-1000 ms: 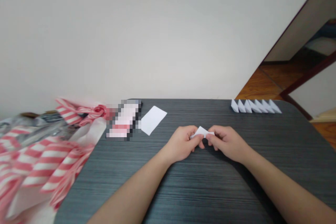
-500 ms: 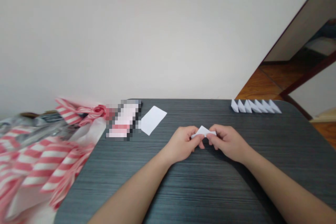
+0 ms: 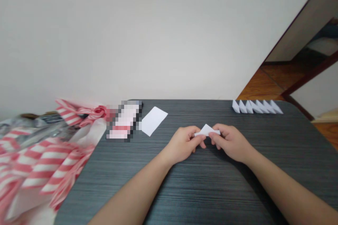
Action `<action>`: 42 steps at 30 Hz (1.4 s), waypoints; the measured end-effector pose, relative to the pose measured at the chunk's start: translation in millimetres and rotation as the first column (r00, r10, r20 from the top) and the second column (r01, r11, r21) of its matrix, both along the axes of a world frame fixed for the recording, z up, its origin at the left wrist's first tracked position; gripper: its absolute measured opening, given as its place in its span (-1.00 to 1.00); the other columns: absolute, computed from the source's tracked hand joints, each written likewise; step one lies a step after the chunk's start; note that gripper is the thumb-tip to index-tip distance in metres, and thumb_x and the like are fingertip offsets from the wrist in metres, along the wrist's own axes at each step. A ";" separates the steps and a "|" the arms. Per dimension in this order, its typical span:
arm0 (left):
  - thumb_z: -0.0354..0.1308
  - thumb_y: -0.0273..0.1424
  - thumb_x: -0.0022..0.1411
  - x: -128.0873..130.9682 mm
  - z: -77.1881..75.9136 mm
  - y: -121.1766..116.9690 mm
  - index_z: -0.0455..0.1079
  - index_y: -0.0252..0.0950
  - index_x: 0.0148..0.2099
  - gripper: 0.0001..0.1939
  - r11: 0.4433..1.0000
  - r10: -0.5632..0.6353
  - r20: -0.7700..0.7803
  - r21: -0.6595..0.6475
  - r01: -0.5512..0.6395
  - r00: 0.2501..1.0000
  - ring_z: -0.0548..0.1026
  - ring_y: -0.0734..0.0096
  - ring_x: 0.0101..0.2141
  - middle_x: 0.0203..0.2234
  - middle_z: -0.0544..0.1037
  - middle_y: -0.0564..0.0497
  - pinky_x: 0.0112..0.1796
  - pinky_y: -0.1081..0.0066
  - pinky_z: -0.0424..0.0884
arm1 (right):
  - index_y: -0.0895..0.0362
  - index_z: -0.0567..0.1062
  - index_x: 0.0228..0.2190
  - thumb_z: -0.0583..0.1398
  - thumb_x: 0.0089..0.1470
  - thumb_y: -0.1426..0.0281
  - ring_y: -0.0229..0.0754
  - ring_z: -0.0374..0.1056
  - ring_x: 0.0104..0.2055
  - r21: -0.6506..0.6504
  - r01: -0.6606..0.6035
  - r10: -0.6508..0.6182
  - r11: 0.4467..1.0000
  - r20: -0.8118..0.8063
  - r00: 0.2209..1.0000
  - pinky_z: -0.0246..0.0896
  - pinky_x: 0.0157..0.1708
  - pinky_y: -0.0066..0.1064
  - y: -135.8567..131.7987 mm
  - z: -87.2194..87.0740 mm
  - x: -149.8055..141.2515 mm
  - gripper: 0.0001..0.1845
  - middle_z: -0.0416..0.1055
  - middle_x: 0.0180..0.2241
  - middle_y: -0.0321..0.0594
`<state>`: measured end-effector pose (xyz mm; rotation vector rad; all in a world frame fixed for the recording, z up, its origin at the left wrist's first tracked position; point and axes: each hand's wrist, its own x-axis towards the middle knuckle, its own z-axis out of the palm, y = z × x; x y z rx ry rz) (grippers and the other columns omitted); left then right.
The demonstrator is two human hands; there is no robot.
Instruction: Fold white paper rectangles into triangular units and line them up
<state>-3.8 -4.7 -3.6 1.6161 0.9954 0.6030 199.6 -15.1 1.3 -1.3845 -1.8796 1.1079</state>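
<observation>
A small white folded paper (image 3: 206,129) with a pointed top and a flat strip along its lower edge is held over the table. My left hand (image 3: 185,142) pinches its left side, thumb on the near face. On the other side my right hand (image 3: 229,140) grips the paper's right part, thumb also in front. The fingers behind the paper are partly hidden. To the left lies a flat white paper sheet (image 3: 153,121). Several folded white paper pieces (image 3: 257,107) stand in a row at the table's far right.
The dark wood-grain table (image 3: 185,190) meets a pale wall (image 3: 169,35). A blurred-out, phone-like rectangle (image 3: 125,119) lies at the table's back left. Red-and-white striped cloth (image 3: 50,158) is heaped beyond the left edge. Wooden floor (image 3: 271,79) shows at the right.
The folded paper has shifted slightly right and up between both hands, and its lower strip looks straighter. The sheet and the row of folded pieces have stayed put.
</observation>
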 end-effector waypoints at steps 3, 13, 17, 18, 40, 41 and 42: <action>0.00 -0.18 0.37 -0.3 -0.7 0.0 0.46 -0.33 -0.37 -0.61 1.000 0.008 -0.033 0.023 -0.007 0.999 0.33 0.55 -0.61 -0.57 0.52 0.05 -0.54 0.55 0.23 | 0.12 0.40 -0.53 0.12 0.21 0.32 -0.30 0.26 -0.62 0.009 0.004 -0.005 1.000 0.009 1.000 0.12 -0.54 -0.49 -0.4 0.7 0.6 -0.72 0.33 -0.68 -0.37; 0.02 -0.23 0.35 0.5 5.8 -0.6 0.43 -0.32 -0.43 -0.63 1.000 0.016 -0.050 0.017 -0.015 0.999 0.30 0.56 -0.63 -0.64 0.47 0.08 -0.56 0.55 0.19 | 0.12 0.40 -0.52 0.12 0.21 0.32 -0.30 0.27 -0.62 -0.012 -0.006 0.006 1.000 -0.008 1.000 0.12 -0.54 -0.49 -0.9 -2.2 -0.2 -0.72 0.33 -0.67 -0.37; 0.04 -0.25 0.34 0.2 2.0 0.0 0.44 -0.33 -0.36 -0.69 1.000 0.000 -0.016 0.019 0.001 1.000 0.34 0.55 -0.59 -0.53 0.54 0.03 -0.54 0.54 0.20 | 0.13 0.41 -0.51 0.12 0.21 0.32 -0.30 0.27 -0.61 0.002 -0.009 0.009 1.000 -0.002 1.000 0.12 -0.54 -0.49 -1.3 -0.8 -1.2 -0.72 0.34 -0.67 -0.37; 0.04 -0.26 0.33 -0.1 1.3 0.1 0.45 -0.34 -0.34 -0.70 1.000 -0.011 -0.017 0.021 0.011 1.000 0.34 0.54 -0.58 -0.51 0.56 0.02 -0.53 0.54 0.21 | 0.13 0.41 -0.51 0.12 0.21 0.32 -0.30 0.27 -0.62 0.005 -0.009 0.009 1.000 -0.002 1.000 0.12 -0.54 -0.49 -1.3 -0.5 -1.4 -0.72 0.34 -0.67 -0.37; 0.03 -0.24 0.33 0.0 6.4 -0.2 0.40 -0.32 -0.42 -0.66 0.998 0.055 -0.030 -0.024 -0.056 0.998 0.30 0.58 -0.64 -0.58 0.52 0.07 -0.56 0.55 0.22 | 0.14 0.43 -0.50 0.15 0.19 0.33 -0.30 0.27 -0.61 -0.051 0.008 -0.011 0.999 -0.047 0.999 0.13 -0.53 -0.47 2.3 -4.3 2.3 -0.75 0.34 -0.66 -0.37; 0.03 -0.24 0.33 -0.2 5.7 -0.2 0.39 -0.32 -0.41 -0.67 0.997 0.068 -0.018 -0.031 -0.068 0.998 0.29 0.58 -0.65 -0.57 0.53 0.06 -0.57 0.55 0.21 | 0.14 0.44 -0.50 0.15 0.19 0.32 -0.30 0.26 -0.61 -0.052 0.017 -0.020 0.998 -0.061 0.998 0.12 -0.53 -0.47 2.4 -5.0 2.6 -0.75 0.34 -0.66 -0.37; 0.03 -0.23 0.33 -0.4 4.6 -0.1 0.38 -0.32 -0.39 -0.68 0.996 0.079 -0.006 -0.042 -0.079 0.997 0.29 0.58 -0.65 -0.56 0.55 0.05 -0.57 0.55 0.21 | 0.14 0.44 -0.49 0.15 0.20 0.31 -0.30 0.26 -0.61 -0.052 0.029 -0.032 0.998 -0.073 0.997 0.12 -0.53 -0.47 2.6 -5.6 3.1 -0.75 0.34 -0.66 -0.37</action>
